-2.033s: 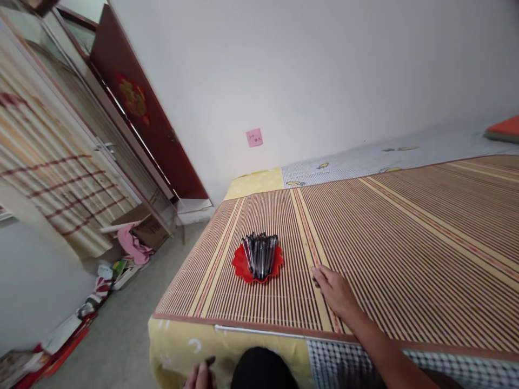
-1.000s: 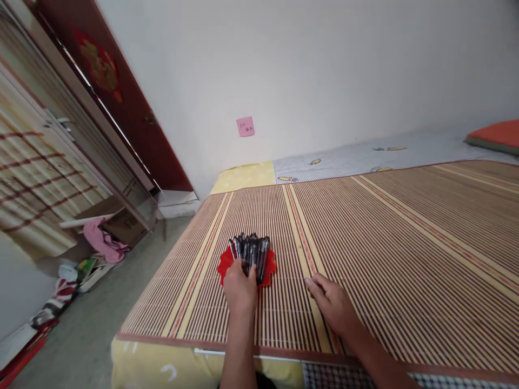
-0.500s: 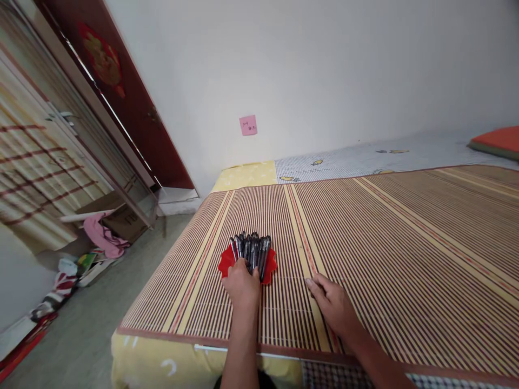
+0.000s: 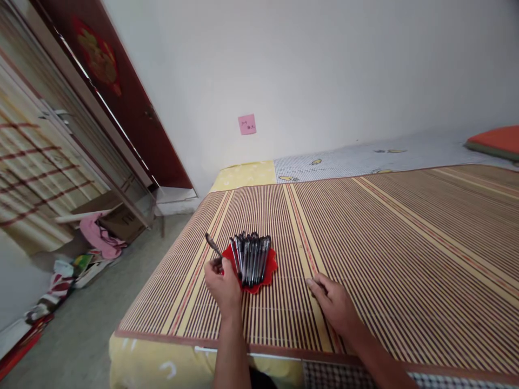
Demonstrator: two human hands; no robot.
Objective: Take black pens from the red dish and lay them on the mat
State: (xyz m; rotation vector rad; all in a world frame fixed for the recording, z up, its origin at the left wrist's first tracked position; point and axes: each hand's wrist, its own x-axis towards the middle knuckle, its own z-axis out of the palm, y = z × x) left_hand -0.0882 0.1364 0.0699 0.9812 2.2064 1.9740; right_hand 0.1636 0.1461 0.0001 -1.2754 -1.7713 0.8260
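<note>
A red scalloped dish (image 4: 267, 272) sits on a striped bamboo mat (image 4: 365, 243) and carries several dark pens (image 4: 249, 254) lying side by side. My left hand (image 4: 221, 283) is just left of the dish and holds one dark pen (image 4: 213, 245), lifted clear of the pile and pointing up and to the left. My right hand (image 4: 332, 300) rests flat on the mat to the right of the dish, fingers spread, holding nothing.
The mat covers a bed with a yellow and checked sheet (image 4: 251, 175). A white wall with a pink sticky note (image 4: 247, 124) stands behind. Left of the bed are a red door (image 4: 121, 97), a cardboard box (image 4: 121, 221) and clutter on the grey floor.
My left hand came up from below the bed edge, reached into the dish, closed on a pen and drew it out to the left. My right hand stayed put.
</note>
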